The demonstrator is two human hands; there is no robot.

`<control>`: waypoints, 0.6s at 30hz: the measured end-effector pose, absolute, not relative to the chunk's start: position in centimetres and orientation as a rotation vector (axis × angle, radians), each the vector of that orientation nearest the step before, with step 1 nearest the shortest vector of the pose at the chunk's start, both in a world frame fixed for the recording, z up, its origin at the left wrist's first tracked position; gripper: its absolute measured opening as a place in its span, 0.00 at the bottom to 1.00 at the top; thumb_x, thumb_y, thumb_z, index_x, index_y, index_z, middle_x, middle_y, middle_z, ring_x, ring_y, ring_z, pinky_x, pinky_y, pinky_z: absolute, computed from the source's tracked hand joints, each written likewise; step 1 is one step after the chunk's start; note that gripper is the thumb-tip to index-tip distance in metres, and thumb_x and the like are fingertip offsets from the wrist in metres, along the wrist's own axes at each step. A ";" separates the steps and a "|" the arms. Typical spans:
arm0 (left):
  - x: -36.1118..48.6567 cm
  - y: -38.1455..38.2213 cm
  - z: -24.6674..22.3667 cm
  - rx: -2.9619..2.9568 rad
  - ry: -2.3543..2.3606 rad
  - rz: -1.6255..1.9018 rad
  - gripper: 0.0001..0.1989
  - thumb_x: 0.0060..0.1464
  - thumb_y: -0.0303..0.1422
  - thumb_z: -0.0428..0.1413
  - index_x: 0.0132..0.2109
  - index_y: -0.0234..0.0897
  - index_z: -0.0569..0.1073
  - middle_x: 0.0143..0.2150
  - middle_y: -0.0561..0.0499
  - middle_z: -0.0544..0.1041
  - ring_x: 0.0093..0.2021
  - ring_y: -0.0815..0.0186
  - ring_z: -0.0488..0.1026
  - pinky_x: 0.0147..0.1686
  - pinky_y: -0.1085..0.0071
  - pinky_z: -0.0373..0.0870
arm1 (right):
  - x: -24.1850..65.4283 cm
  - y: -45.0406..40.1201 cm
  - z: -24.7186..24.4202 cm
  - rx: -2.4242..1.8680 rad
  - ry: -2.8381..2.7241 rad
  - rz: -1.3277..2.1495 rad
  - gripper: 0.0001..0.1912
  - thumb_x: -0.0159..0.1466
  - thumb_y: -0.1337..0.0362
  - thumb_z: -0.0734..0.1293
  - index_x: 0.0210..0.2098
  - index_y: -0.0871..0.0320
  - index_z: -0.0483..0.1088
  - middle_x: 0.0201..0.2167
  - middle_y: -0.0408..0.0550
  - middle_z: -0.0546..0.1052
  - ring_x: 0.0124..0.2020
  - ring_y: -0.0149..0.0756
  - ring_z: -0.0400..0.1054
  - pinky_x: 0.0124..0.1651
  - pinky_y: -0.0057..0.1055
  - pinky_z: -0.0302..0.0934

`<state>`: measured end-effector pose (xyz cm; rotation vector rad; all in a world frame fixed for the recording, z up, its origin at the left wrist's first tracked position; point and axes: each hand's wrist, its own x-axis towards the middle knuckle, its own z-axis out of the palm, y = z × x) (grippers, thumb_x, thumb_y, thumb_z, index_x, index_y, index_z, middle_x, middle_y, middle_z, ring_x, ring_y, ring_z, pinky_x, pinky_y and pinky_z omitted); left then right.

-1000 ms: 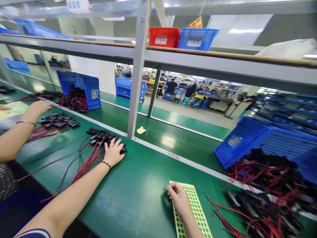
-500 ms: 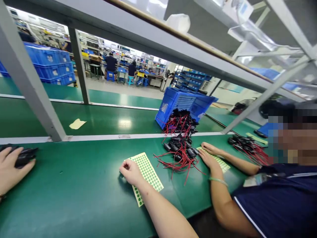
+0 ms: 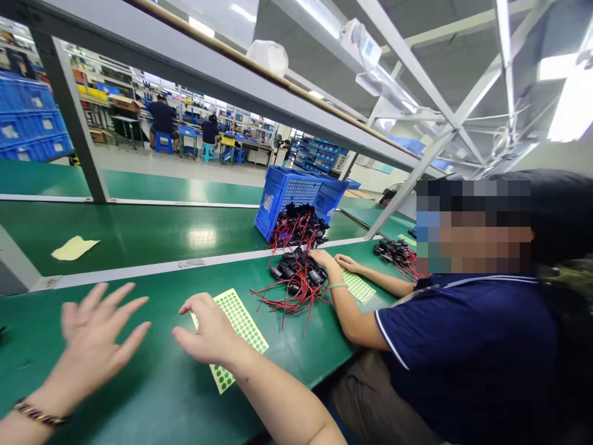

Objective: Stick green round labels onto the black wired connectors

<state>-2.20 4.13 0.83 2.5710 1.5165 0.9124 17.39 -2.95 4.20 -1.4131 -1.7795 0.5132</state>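
Note:
My left hand [image 3: 99,337] hovers above the green tabletop with its fingers spread and nothing in it. Close to it, my right hand [image 3: 210,330] is raised over a pale yellow sheet of round green stickers [image 3: 243,327]; thumb and fingers stand apart, and no object shows between them. The hand and forearm cover part of the sheet. Right of the sheet lies a pile of black cylindrical parts with red wires [image 3: 296,275], the wires trailing toward me.
Behind the pile, a tipped blue crate [image 3: 273,201] spills more wired parts. At right a co-worker [image 3: 463,346] reaches to the pile and another sticker sheet [image 3: 359,287]. A yellow paper scrap [image 3: 75,248] lies at left. A grey frame post [image 3: 16,262] rises from the table.
My view has turned right. My left hand has left the black parts at the far left and come toward my right hand. My right hand's closed fingers have opened. The co-worker's hand has moved onto the pile.

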 end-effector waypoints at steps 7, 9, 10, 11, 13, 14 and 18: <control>6.4 3.3 -4.6 2.686 1.174 0.362 0.31 0.53 0.49 0.39 0.61 0.43 0.50 0.62 0.49 0.53 0.62 0.53 0.46 0.57 0.49 0.40 | 26.9 -3.3 5.3 -1.875 -1.695 -0.033 0.25 0.52 0.59 0.65 0.49 0.57 0.60 0.53 0.55 0.58 0.55 0.45 0.50 0.55 0.42 0.46; 6.5 3.5 -5.2 2.702 1.055 0.268 0.32 0.52 0.52 0.40 0.61 0.46 0.48 0.63 0.51 0.50 0.62 0.52 0.44 0.57 0.49 0.41 | 31.1 -2.6 4.9 -2.148 -1.470 -0.198 0.27 0.52 0.55 0.64 0.49 0.61 0.60 0.54 0.60 0.56 0.56 0.50 0.48 0.55 0.45 0.43; 6.4 3.6 -5.3 2.713 1.011 0.241 0.32 0.51 0.52 0.40 0.61 0.48 0.48 0.63 0.52 0.49 0.62 0.52 0.42 0.57 0.48 0.41 | 33.1 -2.1 4.8 -2.276 -1.329 -0.257 0.31 0.52 0.52 0.63 0.50 0.63 0.59 0.54 0.63 0.55 0.56 0.53 0.48 0.54 0.47 0.42; 6.1 3.8 -5.2 2.720 0.973 0.221 0.32 0.51 0.53 0.40 0.61 0.49 0.49 0.63 0.52 0.48 0.63 0.52 0.41 0.57 0.49 0.40 | 35.1 -1.7 4.8 -2.388 -1.206 -0.288 0.35 0.52 0.48 0.62 0.52 0.64 0.57 0.54 0.65 0.55 0.56 0.56 0.47 0.53 0.48 0.42; 5.2 4.2 -4.8 2.720 0.890 0.185 0.31 0.51 0.53 0.41 0.60 0.51 0.49 0.64 0.54 0.46 0.63 0.53 0.40 0.58 0.50 0.40 | 38.4 -1.0 4.9 -2.586 -1.029 -0.225 0.42 0.51 0.42 0.58 0.56 0.65 0.52 0.55 0.66 0.54 0.55 0.59 0.47 0.51 0.51 0.43; 4.8 4.4 -4.6 2.717 0.842 0.165 0.31 0.51 0.53 0.41 0.60 0.52 0.49 0.64 0.55 0.46 0.63 0.53 0.40 0.58 0.50 0.40 | 39.7 -0.7 5.0 -2.672 -0.996 -0.127 0.44 0.50 0.39 0.57 0.57 0.63 0.50 0.55 0.66 0.54 0.55 0.59 0.48 0.49 0.52 0.45; 3.6 5.1 -3.8 2.690 0.709 0.124 0.31 0.49 0.52 0.45 0.59 0.54 0.51 0.64 0.57 0.46 0.63 0.53 0.38 0.58 0.50 0.41 | 42.0 0.0 4.4 -2.810 -1.021 0.136 0.44 0.46 0.37 0.59 0.55 0.59 0.56 0.52 0.62 0.60 0.49 0.56 0.58 0.45 0.46 0.52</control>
